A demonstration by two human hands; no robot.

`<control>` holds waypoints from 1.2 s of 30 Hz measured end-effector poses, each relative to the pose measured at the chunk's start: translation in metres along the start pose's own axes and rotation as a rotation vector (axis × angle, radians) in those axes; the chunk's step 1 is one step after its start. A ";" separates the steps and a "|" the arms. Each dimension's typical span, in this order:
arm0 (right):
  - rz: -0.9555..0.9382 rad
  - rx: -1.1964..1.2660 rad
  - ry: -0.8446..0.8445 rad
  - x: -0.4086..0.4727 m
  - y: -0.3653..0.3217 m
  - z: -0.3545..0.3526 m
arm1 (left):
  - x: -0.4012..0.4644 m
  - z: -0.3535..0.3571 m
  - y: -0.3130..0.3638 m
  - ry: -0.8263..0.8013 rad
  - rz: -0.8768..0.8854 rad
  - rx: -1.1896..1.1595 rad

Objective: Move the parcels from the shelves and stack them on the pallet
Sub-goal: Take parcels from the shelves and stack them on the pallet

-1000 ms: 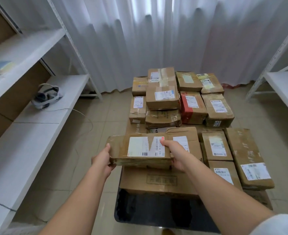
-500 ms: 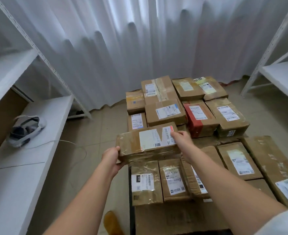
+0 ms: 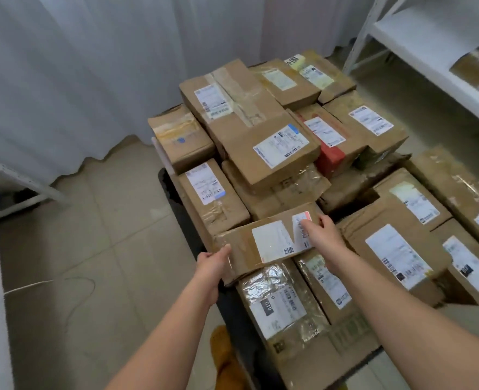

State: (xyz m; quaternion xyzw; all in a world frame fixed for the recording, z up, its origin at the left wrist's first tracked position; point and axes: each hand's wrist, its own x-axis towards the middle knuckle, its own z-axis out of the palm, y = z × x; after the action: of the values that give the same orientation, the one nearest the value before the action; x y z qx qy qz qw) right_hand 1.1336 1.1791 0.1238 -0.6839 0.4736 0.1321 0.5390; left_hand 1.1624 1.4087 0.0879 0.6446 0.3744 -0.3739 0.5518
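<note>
- At the stack's 7 o'clock edge, the left hand is gripping the parcel's 8 o'clock end.
- The right hand is clasping its 3 o'clock end.

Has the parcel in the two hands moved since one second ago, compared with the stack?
Yes. The held parcel has gone forward and down, from above the stack's near edge to just over the plastic-wrapped parcel, near the taped parcel.
</note>
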 end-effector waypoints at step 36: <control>-0.038 0.021 0.042 0.026 0.017 0.006 | 0.023 0.006 -0.020 0.151 0.219 0.285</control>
State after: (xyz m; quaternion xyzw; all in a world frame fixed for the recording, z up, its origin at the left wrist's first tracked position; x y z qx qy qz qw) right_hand 1.1362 1.1715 0.0931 -0.6895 0.4732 0.1026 0.5387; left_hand 1.1538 1.4065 0.0581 0.7793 0.2856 -0.3117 0.4627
